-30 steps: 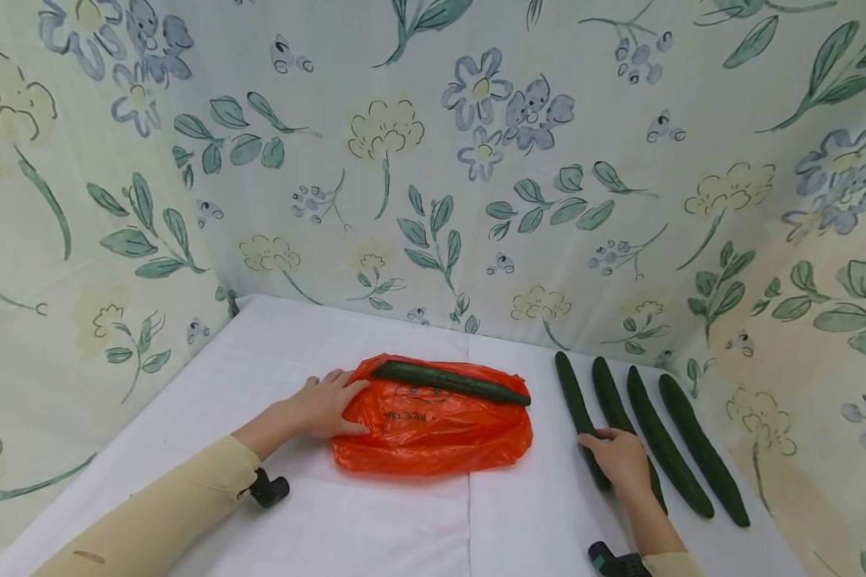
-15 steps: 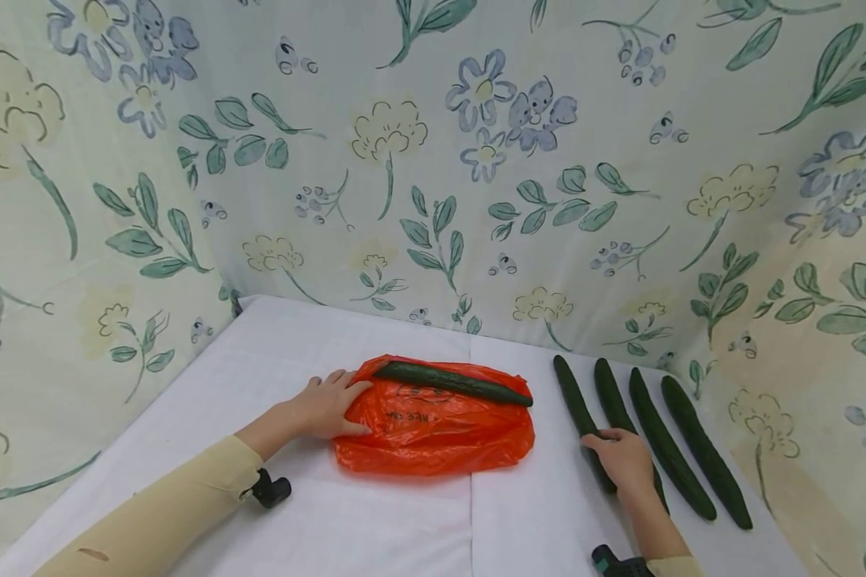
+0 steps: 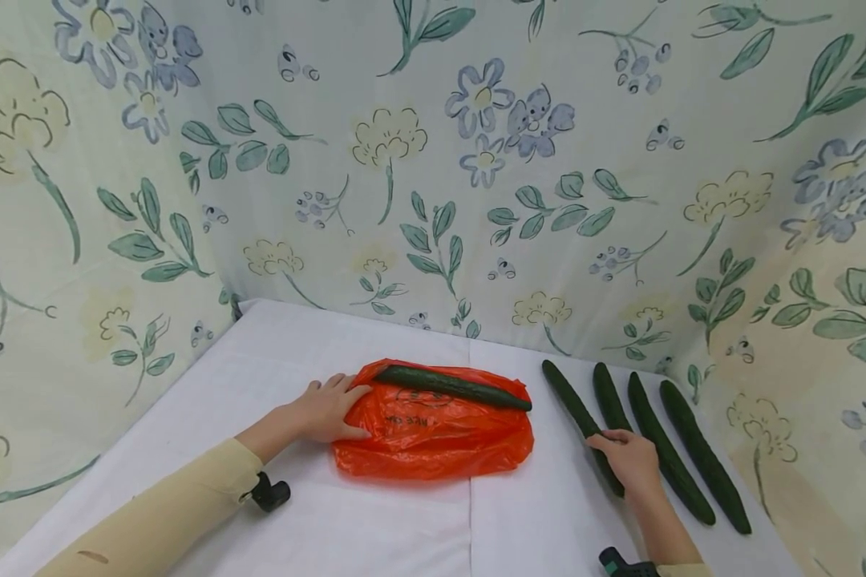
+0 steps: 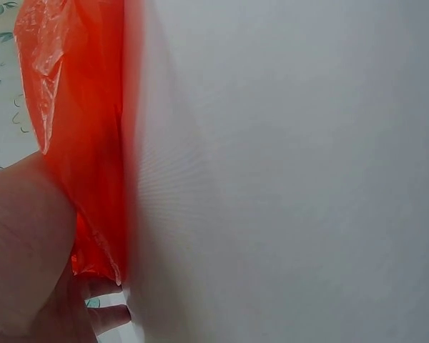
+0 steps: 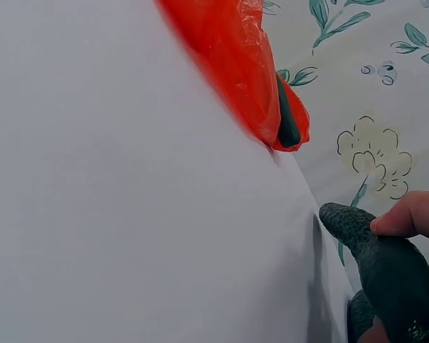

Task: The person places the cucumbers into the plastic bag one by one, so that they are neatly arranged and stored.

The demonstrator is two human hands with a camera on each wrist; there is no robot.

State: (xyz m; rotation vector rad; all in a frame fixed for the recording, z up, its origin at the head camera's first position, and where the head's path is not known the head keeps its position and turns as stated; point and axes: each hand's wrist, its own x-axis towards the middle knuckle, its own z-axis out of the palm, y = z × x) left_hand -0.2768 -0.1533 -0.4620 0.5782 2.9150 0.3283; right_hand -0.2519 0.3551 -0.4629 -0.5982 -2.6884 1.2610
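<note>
A flowered cloth rises behind and on both sides of a white-covered table, a straight line running down the cover near its middle. A tan left sleeve slants in from the lower left. A red plastic bag, crinkled and lying on its side, sits near the centre of the table. To the right, the fourth cucumber and the third cucumber lie side by side, slanting away; left of them is the second cucumber, its near part hidden. The first cucumber is the leftmost of that row, its far tip angled toward the bag but apart from it. A fifth cucumber lies along the far side of the bag, red plastic showing on either side of it. The left hand rests against the bag's left end, fingers spread and extended, clasping nothing. The right hand grasps the first cucumber, thumb on one side; the right wrist view shows its shadow on the table, but whether its near end touches down cannot be told. Just the cuff of the right sleeve shows. A black left wrist camera and right wrist camera sit below the wrists. Dark lettering is printed on the bag, too small to read surely.
</note>
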